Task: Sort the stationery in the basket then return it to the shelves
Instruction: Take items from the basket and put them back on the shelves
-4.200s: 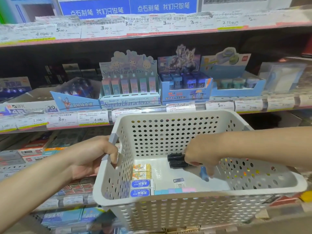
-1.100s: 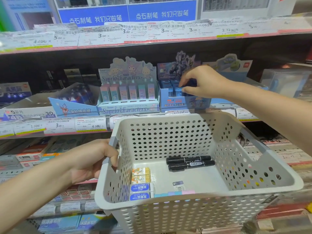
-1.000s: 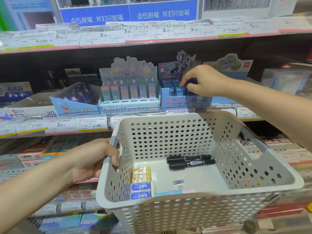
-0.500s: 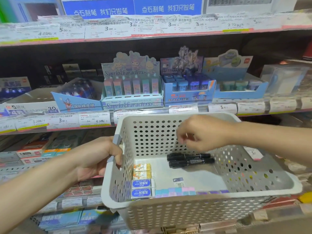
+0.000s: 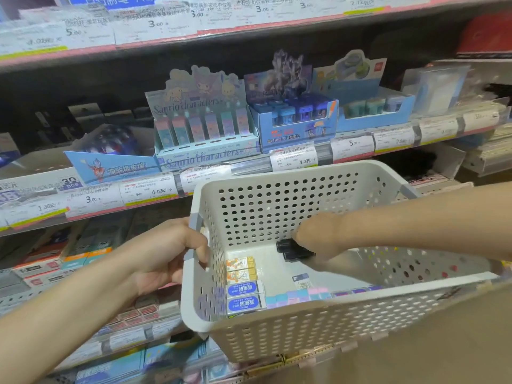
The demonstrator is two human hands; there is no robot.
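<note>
Down inside the perforated white basket (image 5: 277, 212), the right hand (image 5: 313, 239) was reaching for two black markers (image 5: 293, 252) lying side by side on the floor near the back wall. It was on them, but whether the fingers had closed round the barrels could not be told, since the hand hid them. The left hand (image 5: 166, 253) was gripping the basket's left rim handle, fingers curled over it. Along the left wall sat two orange eraser packs (image 5: 240, 268) and two blue eraser boxes (image 5: 243, 296), with pastel erasers (image 5: 302, 295) lined against the front. Those markers looked light, rigid and smooth, likely to roll, so pinching both mid-barrel seemed the safest hold.
</note>
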